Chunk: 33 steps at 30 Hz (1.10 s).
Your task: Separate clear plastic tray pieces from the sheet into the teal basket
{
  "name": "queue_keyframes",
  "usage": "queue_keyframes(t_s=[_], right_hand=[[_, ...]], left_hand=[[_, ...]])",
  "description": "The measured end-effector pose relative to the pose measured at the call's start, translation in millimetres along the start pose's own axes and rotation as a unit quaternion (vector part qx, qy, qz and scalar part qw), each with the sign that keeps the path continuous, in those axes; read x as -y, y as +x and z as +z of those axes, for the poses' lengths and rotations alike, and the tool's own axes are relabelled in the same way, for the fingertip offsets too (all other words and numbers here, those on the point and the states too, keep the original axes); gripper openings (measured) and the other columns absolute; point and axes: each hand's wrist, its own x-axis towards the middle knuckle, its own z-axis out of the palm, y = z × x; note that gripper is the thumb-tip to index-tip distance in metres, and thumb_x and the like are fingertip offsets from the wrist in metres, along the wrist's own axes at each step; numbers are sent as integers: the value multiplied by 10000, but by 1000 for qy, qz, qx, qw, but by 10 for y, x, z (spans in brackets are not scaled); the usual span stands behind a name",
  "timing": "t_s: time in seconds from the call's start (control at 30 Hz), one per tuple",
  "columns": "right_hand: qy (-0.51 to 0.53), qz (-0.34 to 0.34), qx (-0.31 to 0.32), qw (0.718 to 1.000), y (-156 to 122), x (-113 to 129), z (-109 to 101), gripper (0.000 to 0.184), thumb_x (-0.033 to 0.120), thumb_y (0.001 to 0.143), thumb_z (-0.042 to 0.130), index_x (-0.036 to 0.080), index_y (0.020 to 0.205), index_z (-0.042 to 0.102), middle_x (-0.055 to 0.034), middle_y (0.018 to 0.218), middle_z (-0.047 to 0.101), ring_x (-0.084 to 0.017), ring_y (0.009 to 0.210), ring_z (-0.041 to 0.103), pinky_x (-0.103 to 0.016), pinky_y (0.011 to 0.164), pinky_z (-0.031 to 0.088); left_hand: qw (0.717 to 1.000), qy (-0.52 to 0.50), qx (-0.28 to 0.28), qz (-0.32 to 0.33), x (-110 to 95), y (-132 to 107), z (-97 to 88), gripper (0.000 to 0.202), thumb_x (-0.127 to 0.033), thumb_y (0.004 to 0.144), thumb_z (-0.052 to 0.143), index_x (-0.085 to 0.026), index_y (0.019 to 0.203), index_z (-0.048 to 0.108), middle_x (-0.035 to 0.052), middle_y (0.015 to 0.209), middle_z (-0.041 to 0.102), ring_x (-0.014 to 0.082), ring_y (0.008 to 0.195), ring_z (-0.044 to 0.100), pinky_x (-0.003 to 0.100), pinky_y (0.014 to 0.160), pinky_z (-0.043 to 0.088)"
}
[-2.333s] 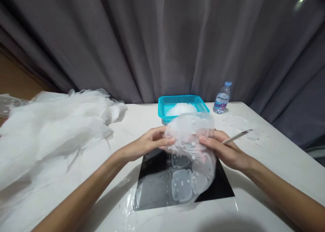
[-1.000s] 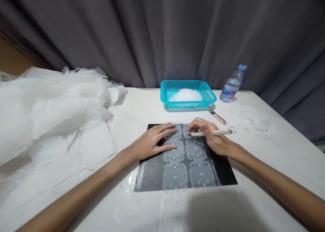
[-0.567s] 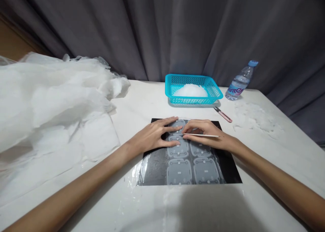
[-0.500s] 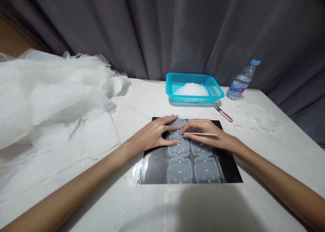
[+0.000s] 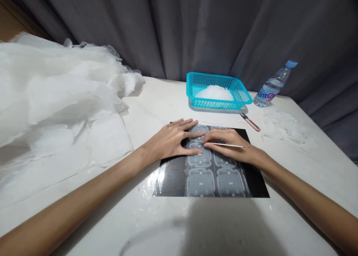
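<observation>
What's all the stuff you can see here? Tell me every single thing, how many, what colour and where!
Table: one, white, across the lower view
Curtain: one or more, grey, behind the table
Panel: one, brown, far upper left
Filmy sheets: too many to count, white, heaped at left
Basket: one, turquoise, back of the table
Heap: one, white, inside the basket
Bottle: one, clear with blue cap, right of the basket
Snips: one, pink handle, below the bottle
Scraps: uncountable, whitish, right side
Black sheet: one, black, middle
Clear sheet: at least one, see-through with rounded shapes, over the black sheet
Thin tool: one, white, in the right hand
Hands: two, bare, left hand spread on the clear sheet, right beside it
</observation>
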Motion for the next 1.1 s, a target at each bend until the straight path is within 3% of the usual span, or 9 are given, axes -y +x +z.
queue_keyframes(t_s=[0.33, 0.5, 0.67, 1.1], right_hand=[[-50, -33, 15, 998, -29, -23, 61, 161, 251, 1093, 521, 217, 1124, 676, -94, 1156, 747, -239, 1072, 713, -391, 921, 560], [-71, -16, 36, 997, -105, 3, -38, 187, 221, 1092, 497, 196, 1099, 683, -104, 1081, 745, -239, 971, 713, -375, 845, 556], [-28, -2, 18, 999, -144, -1, -120, 160, 261, 1086, 543, 208, 1095, 694, -82, 1086, 756, -219, 990, 720, -356, 872, 564], [-69, -51, 32, 996, -105, -81, 46, 186, 260, 1104, 499, 215, 1188, 658, -103, 1149, 704, -233, 1128, 683, -396, 972, 574]], left_hand=[[999, -32, -25, 9, 28, 10, 26, 720, -805, 915, 566, -395, 1507, 596, 22, 1696, 418, 364, 1551, 415, 534, 1302, 263], [999, -31, -16, 5, 32, 10, 19, 709, -794, 927, 560, -413, 1525, 565, 20, 1712, 388, 349, 1563, 396, 527, 1299, 266], [1000, -23, -20, 3, 48, 13, 18, 726, -820, 912, 549, -422, 1519, 569, 20, 1706, 401, 350, 1553, 414, 529, 1290, 285], [997, -74, -25, -12, 85, 13, 103, 719, -806, 894, 599, -388, 1479, 622, 52, 1708, 406, 387, 1561, 379, 599, 1282, 255]])
